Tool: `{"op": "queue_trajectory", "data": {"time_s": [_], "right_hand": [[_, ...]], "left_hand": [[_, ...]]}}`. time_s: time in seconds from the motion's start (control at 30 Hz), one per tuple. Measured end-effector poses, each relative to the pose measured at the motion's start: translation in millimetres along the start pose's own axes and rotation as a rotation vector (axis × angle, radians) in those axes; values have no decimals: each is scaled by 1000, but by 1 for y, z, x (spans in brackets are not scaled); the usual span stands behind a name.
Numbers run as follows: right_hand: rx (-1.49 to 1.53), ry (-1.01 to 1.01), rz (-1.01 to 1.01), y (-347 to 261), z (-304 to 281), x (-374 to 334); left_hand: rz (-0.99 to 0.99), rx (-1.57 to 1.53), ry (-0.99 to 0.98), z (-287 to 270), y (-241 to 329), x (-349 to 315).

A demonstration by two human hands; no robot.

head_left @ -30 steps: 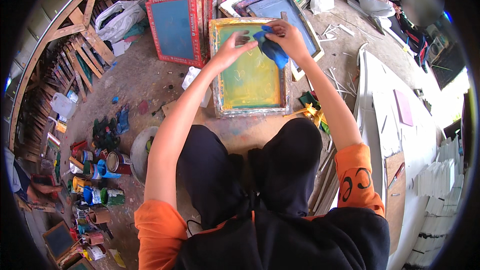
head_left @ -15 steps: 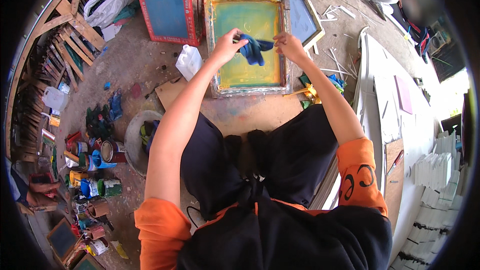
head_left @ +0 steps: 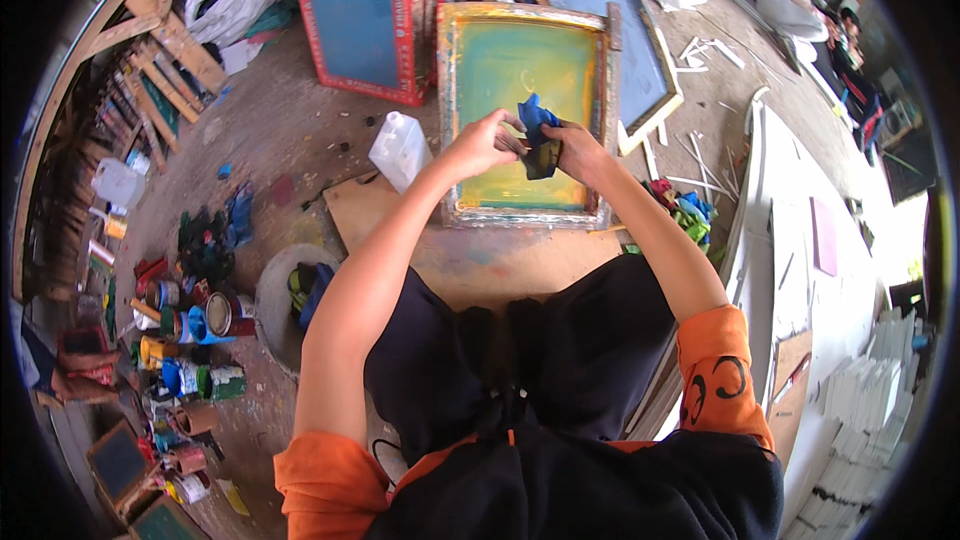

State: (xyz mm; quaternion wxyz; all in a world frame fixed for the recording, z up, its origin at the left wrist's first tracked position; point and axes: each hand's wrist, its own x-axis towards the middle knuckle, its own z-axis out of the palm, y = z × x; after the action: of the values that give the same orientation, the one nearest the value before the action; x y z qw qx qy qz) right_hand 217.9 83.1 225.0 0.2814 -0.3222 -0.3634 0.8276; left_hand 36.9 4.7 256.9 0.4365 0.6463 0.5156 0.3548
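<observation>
A crumpled blue rag (head_left: 541,162) with a dark, olive-tinged lower part hangs between my hands. My right hand (head_left: 580,153) pinches its right side between thumb and fingers. On the other side, the bent fingers of my left hand (head_left: 488,147) grip the rag's left edge; the fingertips look stained dark. Behind both hands leans a screen-printing frame (head_left: 515,60), its green mesh smeared with yellow, its wooden rim spattered with paint. The frame's lower edge rests on a brown board (head_left: 470,260) in front of my knees.
A translucent white jug (head_left: 400,150) stands left of the frame. Red-taped screens (head_left: 360,25) and a grey-blue screen (head_left: 610,35) lean behind. Paint cans (head_left: 228,314) and a round tub (head_left: 285,325) sit left. Coloured rags (head_left: 690,215) lie right, near white panels. Another person (head_left: 795,5) crouches far right.
My hands have come closer together and lower in the picture. The rag, earlier stretched sideways between them, is now bunched upright. The view has shifted slightly.
</observation>
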Motion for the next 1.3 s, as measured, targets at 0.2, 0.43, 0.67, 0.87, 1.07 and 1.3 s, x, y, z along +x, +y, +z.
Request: {"op": "queue_trajectory", "data": {"time_s": [0.2, 0.43, 0.67, 0.87, 1.07, 1.3], "right_hand": [[-254, 95, 44, 19, 42, 34], [-521, 250, -107, 69, 52, 103], [-507, 377, -81, 85, 59, 130], [-564, 409, -110, 84, 67, 118], [-520, 406, -131, 62, 56, 100], [-525, 470, -249, 25, 60, 59]], "left_hand": [[11, 249, 611, -77, -48, -60], [-572, 643, 592, -100, -119, -105], [-558, 489, 617, -72, -188, -77], [-489, 467, 756, -84, -190, -58], [-86, 382, 804, -86, -129, -63], [107, 624, 657, -85, -40, -80]]}}
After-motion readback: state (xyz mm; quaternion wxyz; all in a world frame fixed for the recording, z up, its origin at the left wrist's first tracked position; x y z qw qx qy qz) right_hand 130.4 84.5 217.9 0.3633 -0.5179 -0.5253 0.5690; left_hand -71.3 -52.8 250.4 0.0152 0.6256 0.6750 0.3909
